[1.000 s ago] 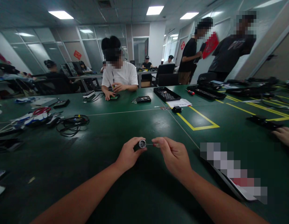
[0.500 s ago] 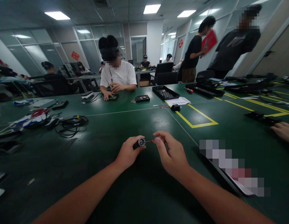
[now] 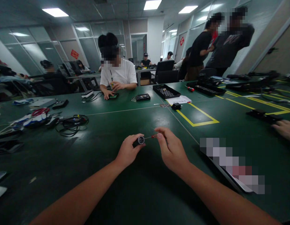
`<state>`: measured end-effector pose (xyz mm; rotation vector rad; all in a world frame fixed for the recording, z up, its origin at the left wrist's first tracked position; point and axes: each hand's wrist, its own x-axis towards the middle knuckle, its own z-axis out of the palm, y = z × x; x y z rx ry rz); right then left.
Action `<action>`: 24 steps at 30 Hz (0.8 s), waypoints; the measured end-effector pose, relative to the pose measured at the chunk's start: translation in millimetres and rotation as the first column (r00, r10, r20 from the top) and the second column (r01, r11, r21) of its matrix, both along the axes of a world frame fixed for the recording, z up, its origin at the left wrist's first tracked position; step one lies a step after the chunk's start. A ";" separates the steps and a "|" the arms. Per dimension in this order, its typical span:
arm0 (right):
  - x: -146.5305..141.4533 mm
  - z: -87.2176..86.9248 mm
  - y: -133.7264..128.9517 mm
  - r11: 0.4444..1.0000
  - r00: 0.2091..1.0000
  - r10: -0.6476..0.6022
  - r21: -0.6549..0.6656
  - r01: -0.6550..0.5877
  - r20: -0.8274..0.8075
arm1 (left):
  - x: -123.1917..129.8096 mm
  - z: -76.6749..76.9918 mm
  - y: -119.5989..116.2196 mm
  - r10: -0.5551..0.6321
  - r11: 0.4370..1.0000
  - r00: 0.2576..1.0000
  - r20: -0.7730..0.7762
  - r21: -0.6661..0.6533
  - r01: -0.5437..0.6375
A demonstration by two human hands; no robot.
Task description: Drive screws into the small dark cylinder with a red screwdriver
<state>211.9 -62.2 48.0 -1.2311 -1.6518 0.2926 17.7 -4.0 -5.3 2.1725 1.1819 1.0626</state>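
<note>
1. Left hand (image 3: 128, 150) has its grip wrapped round a dark cylinder (image 3: 141, 140), round end facing me.
2. Right hand's (image 3: 174, 153) fingers hold a skinny red screwdriver (image 3: 153, 136), shaft pretty much sideways, aimed left at the cylinder's side.

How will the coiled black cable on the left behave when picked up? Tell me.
The black cable would probably flop and sag, since it lies in loose, curving loops. Lifted by one loop, it may drag or tangle, as its strands cross over each other. It seems unlikely to roll, being spread fairly flat on the green table.
</note>
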 end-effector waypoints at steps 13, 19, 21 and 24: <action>-1.5 -0.9 -1.7 1.000 1.000 0.027 -0.016 -0.027 -0.002 | -0.1 3.9 -1.5 0.005 1.000 1.000 -0.022 -0.014 -0.005; 0.3 0.6 -0.6 0.995 0.999 0.040 -0.092 -0.040 -0.006 | 0.8 6.6 -3.0 -0.022 1.000 0.998 -0.061 -0.022 0.020; 0.1 0.5 -0.7 0.994 0.999 0.047 -0.094 -0.049 -0.028 | 0.7 7.5 -3.2 -0.020 1.000 0.998 -0.065 -0.022 0.018; -0.7 -0.6 -1.2 0.997 0.998 0.019 -0.079 -0.023 -0.057 | 0.8 7.5 -3.1 0.000 1.000 0.998 -0.070 -0.027 -0.002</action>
